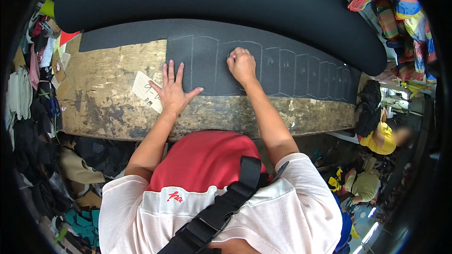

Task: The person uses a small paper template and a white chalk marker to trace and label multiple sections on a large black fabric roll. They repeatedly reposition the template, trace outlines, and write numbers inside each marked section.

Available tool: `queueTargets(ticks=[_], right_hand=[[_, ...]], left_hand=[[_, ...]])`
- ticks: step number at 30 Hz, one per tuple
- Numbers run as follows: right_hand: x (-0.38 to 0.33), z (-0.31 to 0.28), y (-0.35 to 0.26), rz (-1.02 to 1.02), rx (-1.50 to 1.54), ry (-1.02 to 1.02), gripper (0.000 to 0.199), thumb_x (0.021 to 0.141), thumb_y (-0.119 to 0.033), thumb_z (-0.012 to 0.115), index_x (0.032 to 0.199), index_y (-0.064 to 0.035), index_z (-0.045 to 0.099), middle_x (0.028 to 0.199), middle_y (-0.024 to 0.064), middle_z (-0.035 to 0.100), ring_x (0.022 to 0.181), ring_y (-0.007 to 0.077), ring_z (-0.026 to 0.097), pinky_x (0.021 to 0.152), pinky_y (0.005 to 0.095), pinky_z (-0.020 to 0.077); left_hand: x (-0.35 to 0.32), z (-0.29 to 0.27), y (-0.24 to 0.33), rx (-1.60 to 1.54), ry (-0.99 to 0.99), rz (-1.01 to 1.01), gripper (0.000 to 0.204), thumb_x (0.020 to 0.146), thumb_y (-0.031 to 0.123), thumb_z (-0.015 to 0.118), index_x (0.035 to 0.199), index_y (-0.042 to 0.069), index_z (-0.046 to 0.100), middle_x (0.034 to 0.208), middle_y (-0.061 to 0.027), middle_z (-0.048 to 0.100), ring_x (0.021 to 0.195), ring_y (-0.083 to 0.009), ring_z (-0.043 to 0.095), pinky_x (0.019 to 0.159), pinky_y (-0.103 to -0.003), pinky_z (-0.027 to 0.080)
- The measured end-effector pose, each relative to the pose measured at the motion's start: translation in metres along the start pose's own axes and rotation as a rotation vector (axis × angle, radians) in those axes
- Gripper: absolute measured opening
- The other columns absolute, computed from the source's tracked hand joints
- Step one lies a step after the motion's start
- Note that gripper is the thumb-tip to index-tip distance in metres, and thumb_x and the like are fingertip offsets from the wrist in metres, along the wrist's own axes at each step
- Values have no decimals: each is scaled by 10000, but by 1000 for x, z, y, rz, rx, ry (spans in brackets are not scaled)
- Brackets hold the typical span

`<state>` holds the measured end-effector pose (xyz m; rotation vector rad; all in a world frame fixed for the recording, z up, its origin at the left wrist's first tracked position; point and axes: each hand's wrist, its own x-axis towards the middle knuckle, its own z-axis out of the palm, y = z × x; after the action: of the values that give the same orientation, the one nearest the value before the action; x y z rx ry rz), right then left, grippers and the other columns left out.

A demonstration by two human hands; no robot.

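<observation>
Both hands are laid on one dark sheet (301, 73) spread along a worn wooden bench (103, 108). Left hand (173, 89) is pressed flat, fingers spread, nothing grasped, beside one white paper slip (148, 91) with handwriting. Right hand (241, 65) is clenched on the sheet; what it grips cannot be seen. About eleven chalked outlines (287, 70) are counted rightward, under one black roll (212, 0).

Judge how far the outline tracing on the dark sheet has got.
Done: a row of outlines right of the hands. In hand: the right hand traces one while the left hand presses the sheet flat. Left: the unmarked stretch further left.
</observation>
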<state>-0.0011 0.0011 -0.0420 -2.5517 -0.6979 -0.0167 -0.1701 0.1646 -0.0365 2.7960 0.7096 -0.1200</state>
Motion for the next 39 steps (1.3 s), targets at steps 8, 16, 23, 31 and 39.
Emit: queueTargets(ticks=[8, 16, 23, 31, 39], right_hand=[[9, 6, -24, -30, -90, 1, 115, 742, -153, 630, 824, -73, 616, 875, 89, 635, 906, 270, 575, 774, 429, 437], [8, 33, -64, -141, -85, -215, 113, 734, -152, 630, 807, -66, 621, 866, 95, 646, 873, 281, 588, 756, 429, 426], [13, 29, -62, -130, -44, -61, 99, 735, -133, 607, 803, -61, 606, 846, 118, 644, 867, 291, 599, 745, 428, 449], [20, 60, -109, -237, 27, -106, 117, 715, -145, 616, 799, -64, 614, 887, 111, 653, 885, 275, 584, 775, 427, 396], [12, 60, -108, -258, 60, -88, 117, 719, -145, 615, 792, -54, 611, 863, 107, 645, 869, 279, 576, 751, 430, 397]], left_hand=[[1, -6, 1, -29, -91, -18, 1025, 632, 769, 566, 1448, 220, 277, 1546, -41, 116, 1429, -240, 40, 1010, -728, 24], [0, -9, 1, -29, -85, -15, 1028, 627, 762, 574, 1446, 213, 281, 1547, -42, 111, 1428, -239, 48, 1001, -737, 28], [-2, -6, -1, -61, -49, 9, 1043, 611, 749, 600, 1441, 194, 297, 1539, -57, 144, 1426, -244, 71, 1000, -734, 42], [-3, -2, -2, -120, -76, -24, 1161, 614, 743, 600, 1462, 70, 180, 1549, -61, 102, 1431, -223, 43, 1026, -704, -14], [-3, -4, -1, -105, -111, -32, 1213, 598, 730, 627, 1459, 29, 139, 1547, -86, 103, 1431, -225, 45, 1028, -698, -2]])
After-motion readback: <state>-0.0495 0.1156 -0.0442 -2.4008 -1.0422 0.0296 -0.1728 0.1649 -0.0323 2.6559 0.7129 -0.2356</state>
